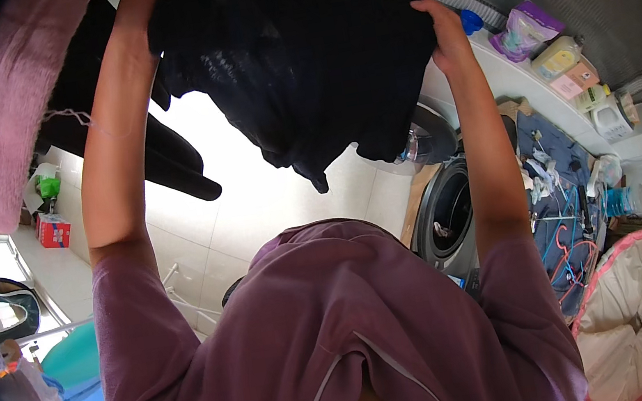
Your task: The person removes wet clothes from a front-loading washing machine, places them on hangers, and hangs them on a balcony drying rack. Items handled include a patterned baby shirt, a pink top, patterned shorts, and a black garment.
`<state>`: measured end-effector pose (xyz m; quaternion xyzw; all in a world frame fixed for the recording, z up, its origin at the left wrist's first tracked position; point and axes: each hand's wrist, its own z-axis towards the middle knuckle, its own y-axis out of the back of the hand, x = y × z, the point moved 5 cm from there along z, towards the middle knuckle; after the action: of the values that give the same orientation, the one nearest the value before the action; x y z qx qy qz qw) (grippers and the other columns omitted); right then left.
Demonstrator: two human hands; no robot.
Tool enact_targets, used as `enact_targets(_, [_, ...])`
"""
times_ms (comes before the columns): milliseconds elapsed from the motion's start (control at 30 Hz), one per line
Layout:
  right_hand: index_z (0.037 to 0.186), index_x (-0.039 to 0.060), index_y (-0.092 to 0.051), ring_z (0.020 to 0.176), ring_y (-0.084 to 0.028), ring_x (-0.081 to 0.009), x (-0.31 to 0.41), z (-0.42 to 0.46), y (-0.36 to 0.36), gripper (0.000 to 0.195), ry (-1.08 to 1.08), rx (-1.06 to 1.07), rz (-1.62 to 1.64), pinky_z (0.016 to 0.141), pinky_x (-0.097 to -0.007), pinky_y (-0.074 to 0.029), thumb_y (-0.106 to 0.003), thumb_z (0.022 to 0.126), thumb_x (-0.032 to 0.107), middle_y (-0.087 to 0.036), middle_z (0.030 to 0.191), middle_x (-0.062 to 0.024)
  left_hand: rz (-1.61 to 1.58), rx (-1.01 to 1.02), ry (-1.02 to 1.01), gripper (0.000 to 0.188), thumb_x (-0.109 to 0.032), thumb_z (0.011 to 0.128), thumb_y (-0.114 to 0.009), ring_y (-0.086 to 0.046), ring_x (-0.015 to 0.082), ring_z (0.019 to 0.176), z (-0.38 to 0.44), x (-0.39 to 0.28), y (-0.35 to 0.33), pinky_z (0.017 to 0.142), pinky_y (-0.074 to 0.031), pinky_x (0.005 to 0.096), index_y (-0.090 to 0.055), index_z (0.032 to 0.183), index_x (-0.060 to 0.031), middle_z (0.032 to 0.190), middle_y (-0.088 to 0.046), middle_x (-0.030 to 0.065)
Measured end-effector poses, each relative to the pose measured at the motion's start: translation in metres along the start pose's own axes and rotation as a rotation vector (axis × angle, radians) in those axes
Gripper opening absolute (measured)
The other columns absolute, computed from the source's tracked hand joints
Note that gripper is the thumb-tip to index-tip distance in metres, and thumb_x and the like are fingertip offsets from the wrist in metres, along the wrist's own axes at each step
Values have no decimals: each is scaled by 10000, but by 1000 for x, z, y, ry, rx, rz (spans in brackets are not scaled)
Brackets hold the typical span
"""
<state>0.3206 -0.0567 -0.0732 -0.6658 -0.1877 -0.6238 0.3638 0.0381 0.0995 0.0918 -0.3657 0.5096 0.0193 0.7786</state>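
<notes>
A black cloth garment (301,66) hangs spread out in front of me across the top of the view, its lower edge crumpled and uneven. My right hand (439,27) grips its right edge with thumb and fingers. My left forearm reaches up along the garment's left side, but the left hand lies beyond the top edge of the picture. Behind that forearm hangs another dark piece of cloth (165,155), and a pink fluffy towel (14,103) hangs at the far left.
A front-loading washing machine (444,213) stands open at the right. Bottles and a purple pouch (523,30) line the ledge. Hangers (569,257) lie on dark blue fabric (542,136), above a pink-rimmed fabric basket (634,315). A red box (53,231) sits at the left.
</notes>
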Motion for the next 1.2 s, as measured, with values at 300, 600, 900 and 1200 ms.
enact_targets(300, [847,21,-580,810,-560,-214,-36,-115,-106,450,577,267,-887,680,-328,-455,-755,703,410,-557,876,-123,4,302,137,292,-260,929,-463,-621,199,609,68,15,-64,592,-531,321,-611,811,-38,706,-631,84])
enact_targets(600, [758,18,-567,605,-409,-42,-59,-83,-116,159,156,224,104,550,-209,-344,-578,846,150,-462,636,53,55,-19,272,413,-431,870,-529,-603,208,738,78,84,28,707,-500,333,-571,926,-24,819,-621,110])
enact_targets(900, [695,72,-527,636,-427,-45,-74,-66,-135,220,-91,173,381,578,-210,-361,-612,832,221,-465,666,44,507,1,624,646,-624,834,-479,-609,172,923,-48,206,135,884,-441,283,-618,1025,-22,1013,-635,114])
enact_targets(1200, [611,83,-452,569,-358,-45,-54,-60,-125,334,44,153,135,513,-215,-306,-619,842,258,-402,608,60,312,-22,337,86,-150,931,-500,-495,34,790,-50,211,113,768,-415,201,-557,877,-115,830,-538,-60])
